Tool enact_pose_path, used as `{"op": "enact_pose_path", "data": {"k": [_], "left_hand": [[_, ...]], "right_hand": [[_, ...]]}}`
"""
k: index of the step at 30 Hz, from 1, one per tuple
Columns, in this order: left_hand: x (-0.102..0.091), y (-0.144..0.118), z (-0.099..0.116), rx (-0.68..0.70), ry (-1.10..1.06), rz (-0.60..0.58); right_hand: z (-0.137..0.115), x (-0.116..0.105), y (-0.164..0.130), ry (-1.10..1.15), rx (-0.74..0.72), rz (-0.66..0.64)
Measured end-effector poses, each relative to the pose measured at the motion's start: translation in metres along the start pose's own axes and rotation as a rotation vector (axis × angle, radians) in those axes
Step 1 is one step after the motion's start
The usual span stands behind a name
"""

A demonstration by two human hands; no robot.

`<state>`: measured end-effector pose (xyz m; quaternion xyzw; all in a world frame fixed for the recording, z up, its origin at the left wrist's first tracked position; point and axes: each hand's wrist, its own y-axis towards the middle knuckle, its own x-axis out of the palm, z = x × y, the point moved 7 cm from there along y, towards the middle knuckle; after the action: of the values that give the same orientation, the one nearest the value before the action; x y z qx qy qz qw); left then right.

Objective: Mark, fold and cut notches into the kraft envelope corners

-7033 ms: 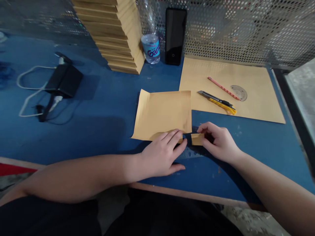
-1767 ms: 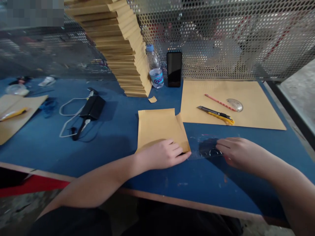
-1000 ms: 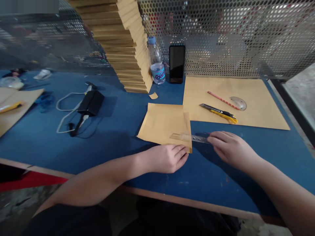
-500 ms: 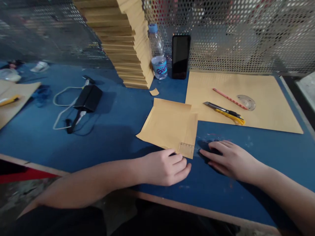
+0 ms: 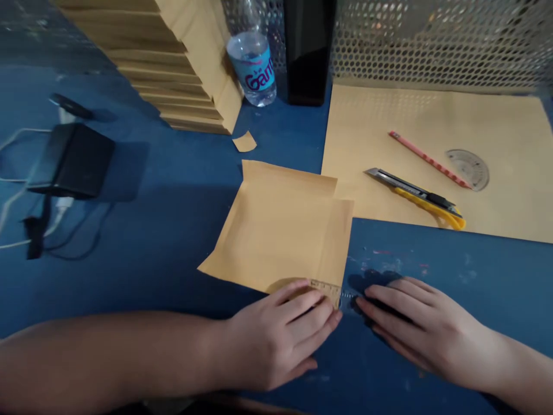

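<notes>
A small clear ruler (image 5: 326, 286) lies across the near right corner of a cut brown paper sheet (image 5: 285, 225), whose edges are creased and notched. My left hand (image 5: 285, 334) has its fingers bent over the ruler and the paper's near edge, holding them against the table. At the ruler's right end, beyond the paper, my right hand (image 5: 423, 323) keeps its fingertips together on the clear plastic. Parts of the ruler are covered by both hands, and its see-through right end is hard to make out against the blue.
On a larger brown board (image 5: 496, 127) lie a yellow cutter (image 5: 417, 196) with its blade out, a red pencil (image 5: 427, 158) and a protractor (image 5: 470, 169). Behind stand a paper stack (image 5: 190, 75), a water bottle (image 5: 254, 69) and a phone (image 5: 309, 52). A black adapter (image 5: 73, 161) with cables sits left.
The view has moved closer and lower over the paper. My left fingers now lie further over the ruler and the paper's corner; my right hand stays at the ruler's right end.
</notes>
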<state>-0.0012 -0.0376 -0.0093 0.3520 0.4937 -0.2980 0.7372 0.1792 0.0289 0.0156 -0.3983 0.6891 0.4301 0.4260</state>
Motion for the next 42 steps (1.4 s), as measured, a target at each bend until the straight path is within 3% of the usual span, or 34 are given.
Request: {"op": "enact_pose_path", "data": {"k": [8,18,42], "left_hand": [[0.000,-0.001,-0.005,-0.026,-0.018,-0.034],[-0.002,-0.001,-0.005,-0.037,0.007,-0.034],[-0.005,-0.001,-0.006,-0.044,-0.005,-0.019]], "right_hand": [[0.006,0.002,-0.006,0.044,-0.036,-0.091],[0.005,0.011,-0.023,0.069,-0.020,-0.109],[0.013,0.003,-0.006,0.118,0.003,-0.054]]}}
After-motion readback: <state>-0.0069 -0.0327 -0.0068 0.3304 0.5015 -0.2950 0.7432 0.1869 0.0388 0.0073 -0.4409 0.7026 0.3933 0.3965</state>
